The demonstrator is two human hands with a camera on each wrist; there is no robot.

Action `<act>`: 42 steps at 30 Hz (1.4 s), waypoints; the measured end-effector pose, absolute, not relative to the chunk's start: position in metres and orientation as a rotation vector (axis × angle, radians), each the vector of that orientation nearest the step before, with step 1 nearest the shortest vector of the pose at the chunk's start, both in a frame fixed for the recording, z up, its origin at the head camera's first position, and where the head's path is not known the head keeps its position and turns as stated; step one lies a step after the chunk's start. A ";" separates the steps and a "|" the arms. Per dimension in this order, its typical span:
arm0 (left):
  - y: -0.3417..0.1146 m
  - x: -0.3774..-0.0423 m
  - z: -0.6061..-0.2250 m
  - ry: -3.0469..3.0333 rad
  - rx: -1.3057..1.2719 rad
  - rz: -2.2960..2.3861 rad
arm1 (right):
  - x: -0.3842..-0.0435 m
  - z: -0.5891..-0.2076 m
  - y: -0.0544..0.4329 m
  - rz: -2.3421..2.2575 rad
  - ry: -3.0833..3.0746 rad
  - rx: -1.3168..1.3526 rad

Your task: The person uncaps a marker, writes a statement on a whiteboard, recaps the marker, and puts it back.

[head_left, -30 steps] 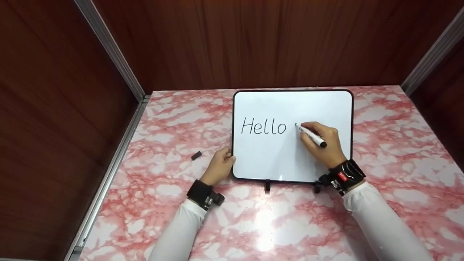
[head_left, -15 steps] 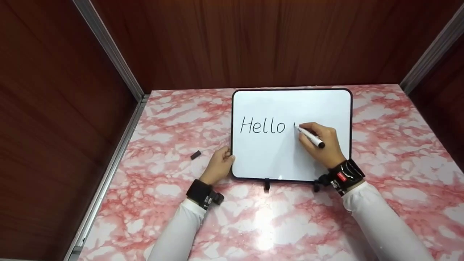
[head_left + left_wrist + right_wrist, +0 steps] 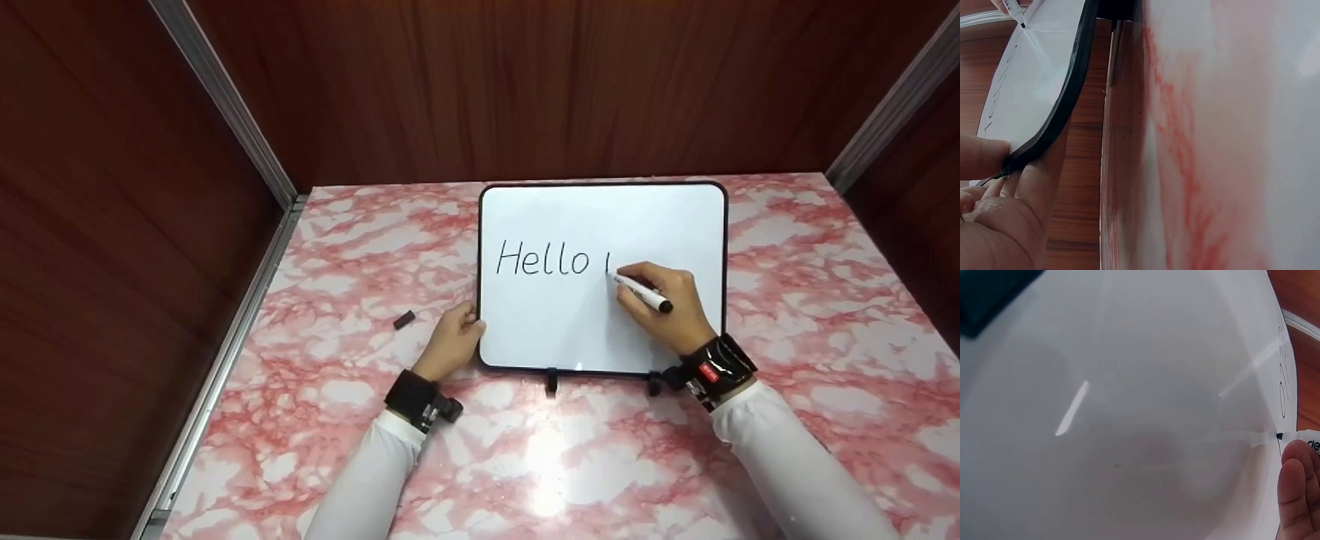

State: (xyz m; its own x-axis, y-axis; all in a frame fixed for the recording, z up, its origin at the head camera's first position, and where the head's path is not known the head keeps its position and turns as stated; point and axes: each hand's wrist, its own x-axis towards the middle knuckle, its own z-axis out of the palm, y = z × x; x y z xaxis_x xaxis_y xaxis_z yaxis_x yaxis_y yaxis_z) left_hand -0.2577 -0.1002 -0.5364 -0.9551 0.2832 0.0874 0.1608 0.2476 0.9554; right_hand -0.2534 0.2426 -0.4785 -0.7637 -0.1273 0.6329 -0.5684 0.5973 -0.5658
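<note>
A whiteboard (image 3: 555,322) with a black frame stands tilted back on small black feet, with "Hello" and one short upright stroke written on it in black. My right hand (image 3: 671,307) pinches a white marker (image 3: 642,291), its black tip at the lower end of that stroke; the right wrist view shows the marker tip (image 3: 1280,436) against the board. At the board's lower left edge, my left hand (image 3: 454,341) grips the frame. In the left wrist view the thumb (image 3: 985,157) lies on the front face and the fingers reach behind.
A small black marker cap (image 3: 404,320) lies on the red-and-white marbled table (image 3: 337,337), left of the board. Dark wood panels (image 3: 525,90) enclose the back and sides, with a metal rail (image 3: 225,105) at the left corner.
My right hand has drawn the marker downward, and the dot after "Hello" has grown into a short upright stroke. The left hand keeps its grip on the frame.
</note>
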 end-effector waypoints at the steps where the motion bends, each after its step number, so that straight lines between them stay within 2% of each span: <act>1: -0.100 -0.258 -0.536 2.398 0.426 1.818 | -0.253 -0.478 0.243 1.073 -2.286 0.552; 26: -0.100 -0.258 -0.536 2.416 0.395 1.796 | -0.266 -0.469 0.250 1.064 -2.245 0.496; 42: -0.101 -0.258 -0.536 2.421 0.426 1.776 | -0.255 -0.476 0.252 1.039 -2.258 0.527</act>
